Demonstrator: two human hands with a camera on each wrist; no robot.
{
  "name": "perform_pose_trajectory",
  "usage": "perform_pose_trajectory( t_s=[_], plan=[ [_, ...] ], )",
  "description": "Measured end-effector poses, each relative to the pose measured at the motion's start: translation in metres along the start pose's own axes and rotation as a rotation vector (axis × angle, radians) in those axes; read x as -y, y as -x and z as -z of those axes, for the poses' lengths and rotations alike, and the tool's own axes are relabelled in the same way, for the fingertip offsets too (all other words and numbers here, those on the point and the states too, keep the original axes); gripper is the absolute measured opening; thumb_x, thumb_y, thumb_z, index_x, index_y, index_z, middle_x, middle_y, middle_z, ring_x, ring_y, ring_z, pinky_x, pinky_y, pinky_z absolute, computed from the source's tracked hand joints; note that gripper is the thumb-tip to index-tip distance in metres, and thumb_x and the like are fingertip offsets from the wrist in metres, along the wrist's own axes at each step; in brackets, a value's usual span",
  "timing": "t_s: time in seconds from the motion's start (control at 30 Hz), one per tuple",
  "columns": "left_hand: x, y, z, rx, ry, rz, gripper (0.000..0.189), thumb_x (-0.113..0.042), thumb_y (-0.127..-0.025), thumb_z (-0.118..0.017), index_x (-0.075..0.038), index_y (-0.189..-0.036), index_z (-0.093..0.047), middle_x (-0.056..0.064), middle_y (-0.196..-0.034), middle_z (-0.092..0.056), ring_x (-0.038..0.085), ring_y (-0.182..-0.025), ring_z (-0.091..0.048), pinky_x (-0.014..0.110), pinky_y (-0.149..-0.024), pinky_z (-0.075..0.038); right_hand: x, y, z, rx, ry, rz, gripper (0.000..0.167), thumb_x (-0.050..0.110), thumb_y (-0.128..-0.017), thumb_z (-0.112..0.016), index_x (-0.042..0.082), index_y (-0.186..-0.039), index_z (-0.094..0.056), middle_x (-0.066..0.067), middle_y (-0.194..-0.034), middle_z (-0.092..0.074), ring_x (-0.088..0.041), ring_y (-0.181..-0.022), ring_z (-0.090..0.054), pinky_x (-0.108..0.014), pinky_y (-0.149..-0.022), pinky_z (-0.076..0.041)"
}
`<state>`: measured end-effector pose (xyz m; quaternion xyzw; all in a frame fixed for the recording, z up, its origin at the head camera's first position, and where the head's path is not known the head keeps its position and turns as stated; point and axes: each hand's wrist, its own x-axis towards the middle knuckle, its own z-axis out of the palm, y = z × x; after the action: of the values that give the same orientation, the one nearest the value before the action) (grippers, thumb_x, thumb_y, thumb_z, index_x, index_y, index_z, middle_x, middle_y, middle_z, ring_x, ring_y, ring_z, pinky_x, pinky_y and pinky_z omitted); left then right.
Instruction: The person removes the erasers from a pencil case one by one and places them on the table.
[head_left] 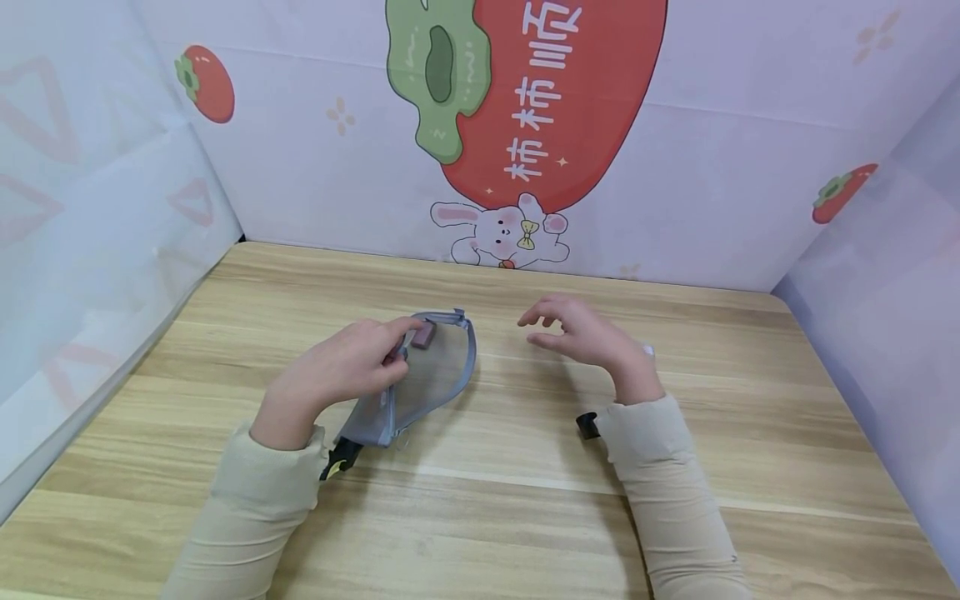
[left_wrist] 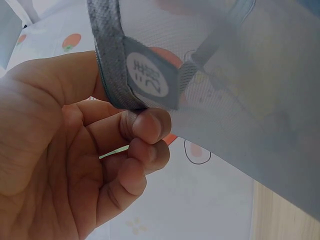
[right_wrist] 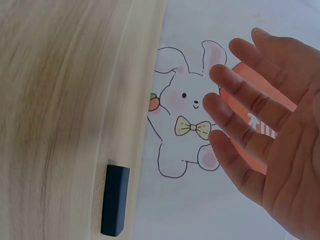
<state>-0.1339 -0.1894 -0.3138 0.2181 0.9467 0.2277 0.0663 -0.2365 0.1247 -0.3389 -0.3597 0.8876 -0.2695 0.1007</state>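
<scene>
My left hand [head_left: 341, 367] holds a grey see-through mesh zipper pouch [head_left: 435, 371] by its edge, left of the table's middle. In the left wrist view, fingertips pinch the pouch's grey woven border [left_wrist: 107, 50], right beside a small printed label [left_wrist: 152, 72]. A small purplish-brown block [head_left: 423, 335] shows within the pouch's outline in the head view. To the right of the pouch, my right hand [head_left: 581, 333] hovers above the table, fingers loosely bent and holding nothing. A dark block [right_wrist: 115, 200] lies on the table in the right wrist view, near the back edge.
The light wood-grain table [head_left: 487, 517] meets a back wall sheet [head_left: 712, 183] printed with persimmons and a rabbit [head_left: 498, 229]. Pale sheets also stand along both sides. A black wrist-camera part [head_left: 587, 425] sticks out by the right cuff, another [head_left: 345, 457] by the left.
</scene>
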Motion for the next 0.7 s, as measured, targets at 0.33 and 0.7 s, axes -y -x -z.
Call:
perform_pose_trajectory(
  t_s=[0.33,0.7],
  plan=[
    [0.000,-0.001,0.001,0.002,0.003,-0.005,0.050,-0.002,-0.084,-0.051,-0.002,-0.133,-0.055,-0.008,-0.057,-0.030,0.006,-0.051,-0.028,0.021,-0.050,-0.029,0.008,-0.006,-0.008,0.019,-0.028,0.005,0.030,0.019,-0.093,-0.068,0.007,-0.121,-0.069,-0.009,-0.119,-0.067,-0.024,-0.106,-0.060,-0.046,-0.092,-0.052],
    [0.000,-0.001,0.000,0.003,0.010,0.001,0.049,-0.003,-0.084,-0.052,0.000,-0.134,-0.054,-0.008,-0.056,-0.030,0.006,-0.050,-0.029,0.021,-0.049,-0.030,0.020,-0.012,-0.015,0.030,-0.049,0.080,0.029,0.016,-0.092,-0.069,0.006,-0.119,-0.070,-0.009,-0.118,-0.069,-0.023,-0.105,-0.061,-0.045,-0.094,-0.052]
  ],
)
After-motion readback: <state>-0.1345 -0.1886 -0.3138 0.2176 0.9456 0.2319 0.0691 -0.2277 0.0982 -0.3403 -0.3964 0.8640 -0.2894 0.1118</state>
